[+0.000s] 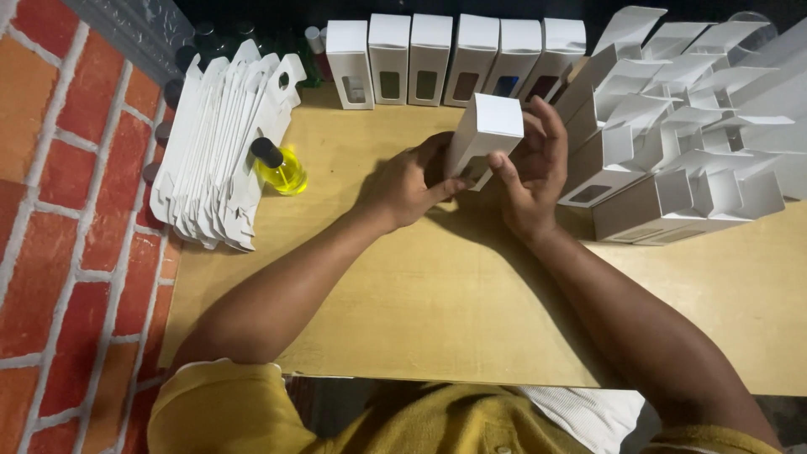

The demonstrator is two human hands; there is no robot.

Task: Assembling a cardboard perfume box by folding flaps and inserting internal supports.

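Note:
A small white carton (pixel 486 134) with a closed top and a window cut-out stands tilted above the middle of the wooden table (pixel 437 294). Both hands hold it. My left hand (pixel 408 183) grips its lower left side, thumb reaching under the bottom end. My right hand (pixel 531 164) cups its right side with fingers spread upward. The carton's contents are hidden.
A stack of flat white carton blanks (pixel 220 143) leans at the left, next to a small bottle of yellow liquid with a black cap (pixel 282 168). Closed white cartons (pixel 454 59) line the back edge. Several open-flapped cartons (pixel 681 126) pile at the right. A brick-pattern surface (pixel 67 210) lies left.

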